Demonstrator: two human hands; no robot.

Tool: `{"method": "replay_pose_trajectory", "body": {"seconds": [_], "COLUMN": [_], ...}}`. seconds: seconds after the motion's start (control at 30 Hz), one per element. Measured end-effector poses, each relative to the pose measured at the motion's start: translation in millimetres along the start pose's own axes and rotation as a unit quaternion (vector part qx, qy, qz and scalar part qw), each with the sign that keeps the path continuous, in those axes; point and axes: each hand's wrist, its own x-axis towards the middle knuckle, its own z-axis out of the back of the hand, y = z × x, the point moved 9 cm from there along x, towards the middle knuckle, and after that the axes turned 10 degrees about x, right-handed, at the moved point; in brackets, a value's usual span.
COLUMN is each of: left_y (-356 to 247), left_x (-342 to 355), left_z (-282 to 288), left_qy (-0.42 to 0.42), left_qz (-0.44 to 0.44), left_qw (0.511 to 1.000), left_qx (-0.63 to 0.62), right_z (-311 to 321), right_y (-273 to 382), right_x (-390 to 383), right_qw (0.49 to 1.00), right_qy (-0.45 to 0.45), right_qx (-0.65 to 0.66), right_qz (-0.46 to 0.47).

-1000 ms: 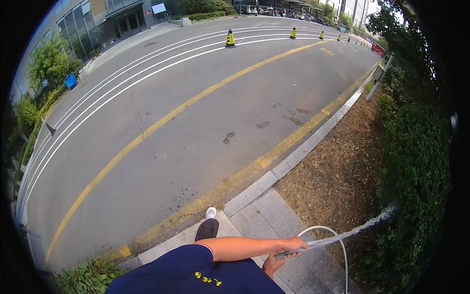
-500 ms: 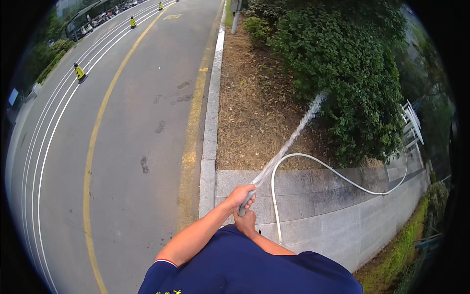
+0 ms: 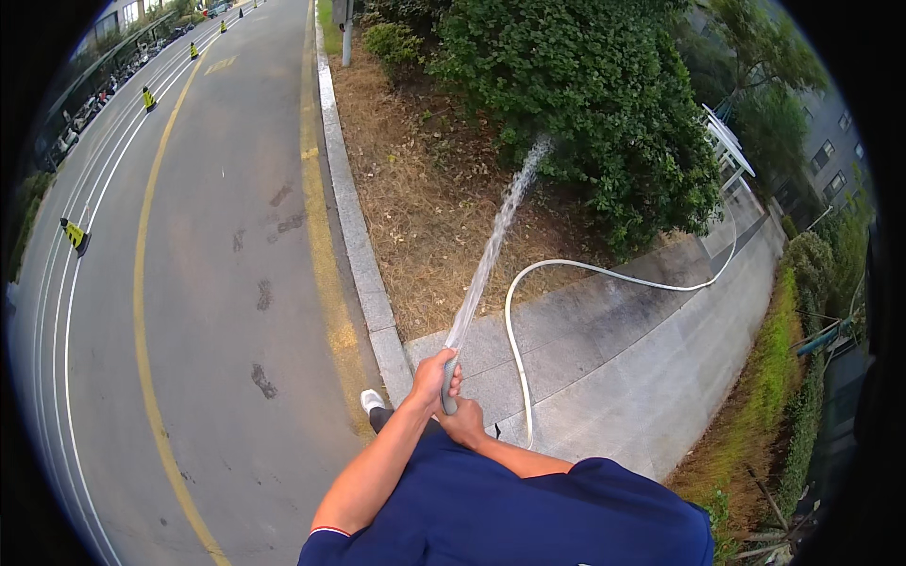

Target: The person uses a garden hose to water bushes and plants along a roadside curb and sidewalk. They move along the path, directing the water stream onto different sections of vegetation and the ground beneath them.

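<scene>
At the lower middle my left hand (image 3: 434,380) is wrapped round the grey end of a hose (image 3: 449,394). My right hand (image 3: 463,423) grips the same hose just below it. A white jet of water (image 3: 500,222) shoots from the end up to the leafy bush (image 3: 604,113) over dry, straw-covered soil (image 3: 396,189). The pale hose (image 3: 578,266) lies in a loose curve over the paving on my right and runs off toward the back right.
A stone curb (image 3: 359,245) separates the asphalt road (image 3: 226,283) from the bed. Yellow cones (image 3: 74,236) line the road at left. A grey pole (image 3: 346,42) stands beyond the bed. A paved walkway (image 3: 651,377) runs right toward a white railing (image 3: 727,141). My white shoe (image 3: 371,401) is beside the curb.
The view has swung from the road toward the bed and walkway on my right. The water jet now points straight ahead instead of rightward. Both hands remain on the hose.
</scene>
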Motion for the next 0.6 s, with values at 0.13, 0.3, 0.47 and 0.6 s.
{"method": "replay_pose_trajectory", "body": {"seconds": [0.13,0.3,0.47,0.6], "left_y": [-41.9,-112.4,-185.7,-239.5], "left_x": [11.3,22.5,39.7,62.1], "left_z": [75.3,169.6,227.6,241.3], "left_qy": [-0.044,-0.076,-0.093,-0.087], "left_qz": [-0.005,-0.009,-0.009,-0.002], "left_qw": [0.999,0.996,0.993,0.993], "left_qx": [0.011,0.047,0.066,0.082], "right_z": [-64.1,-153.4,-210.4,-221.6], "right_y": [30.9,83.9,134.6,165.8], "right_x": [45.4,106.2,172.0,216.1], "right_qw": [0.999,0.998,0.995,0.996], "right_qy": [0.023,0.037,0.062,0.050], "right_qx": [-0.024,0.015,0.068,0.079], "right_qz": [0.016,0.043,0.033,-0.001]}}
